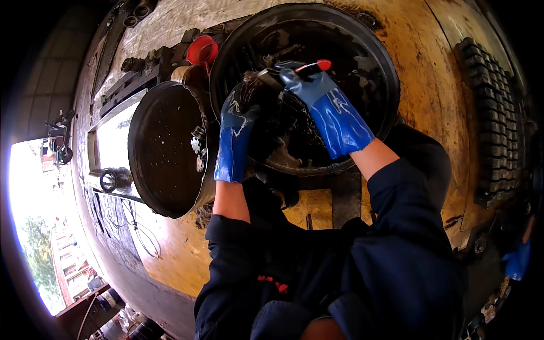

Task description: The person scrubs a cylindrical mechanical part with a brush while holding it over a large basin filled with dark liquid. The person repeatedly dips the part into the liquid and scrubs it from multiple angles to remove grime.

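Observation:
Both my hands wear wet blue rubber gloves and work over a wide round black basin [391,85] with dark liquid in it. My right hand [309,88] is closed around a paintbrush [323,65] with a red-tipped dark handle. Its metal band and bristle end point left, toward my other hand. At the basin's left side, my left hand [239,110] has its fingers curled at a dark part by the brush end. Shadow and dirt hide what that part is.
Left of the basin stands a second round pan [133,153] with dark liquid and small parts at its right edge. A red funnel [202,51] sits behind it. A shiny metal cylinder [107,180] lies farther left. A stack of black ridged blocks [493,119] runs along the right.

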The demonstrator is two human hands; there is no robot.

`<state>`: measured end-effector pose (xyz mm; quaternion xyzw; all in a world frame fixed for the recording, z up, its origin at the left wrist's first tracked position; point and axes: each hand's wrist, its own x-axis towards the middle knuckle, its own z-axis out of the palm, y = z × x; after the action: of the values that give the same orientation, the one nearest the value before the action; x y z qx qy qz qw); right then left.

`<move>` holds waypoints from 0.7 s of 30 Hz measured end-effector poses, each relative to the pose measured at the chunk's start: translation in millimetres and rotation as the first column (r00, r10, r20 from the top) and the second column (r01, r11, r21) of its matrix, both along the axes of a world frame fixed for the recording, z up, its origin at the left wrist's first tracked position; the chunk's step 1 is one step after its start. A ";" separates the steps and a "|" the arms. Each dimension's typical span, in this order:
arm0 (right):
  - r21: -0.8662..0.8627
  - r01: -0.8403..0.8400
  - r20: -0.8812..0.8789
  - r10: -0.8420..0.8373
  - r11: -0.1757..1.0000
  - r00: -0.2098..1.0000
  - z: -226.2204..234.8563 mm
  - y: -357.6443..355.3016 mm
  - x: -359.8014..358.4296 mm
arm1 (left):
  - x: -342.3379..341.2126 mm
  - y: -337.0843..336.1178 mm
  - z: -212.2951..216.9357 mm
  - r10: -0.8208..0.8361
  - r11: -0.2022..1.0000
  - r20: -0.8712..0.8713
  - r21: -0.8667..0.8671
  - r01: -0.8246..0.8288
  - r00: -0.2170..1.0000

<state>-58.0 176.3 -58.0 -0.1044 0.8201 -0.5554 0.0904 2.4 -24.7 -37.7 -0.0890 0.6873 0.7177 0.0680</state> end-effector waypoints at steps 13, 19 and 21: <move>0.052 0.249 0.074 -0.252 0.967 0.965 -17.5 0.6 15.2 | 5.6 -5.3 1.0 -0.003 1.000 -0.014 -0.012 0.003 1.000; 0.242 0.536 0.288 -0.587 0.809 0.757 -77.9 59.8 33.6 | 2.4 -1.6 3.9 -0.006 1.000 -0.024 -0.012 0.005 1.000; 0.278 0.580 0.364 -0.642 0.766 0.675 -100.5 70.5 46.6 | 3.9 -2.2 8.8 0.000 1.000 -0.033 -0.014 -0.001 0.999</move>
<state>-11.4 246.8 -158.5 0.3105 0.8015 -0.5034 0.0884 6.3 -26.9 -28.8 -0.0776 0.6935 0.7141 0.0557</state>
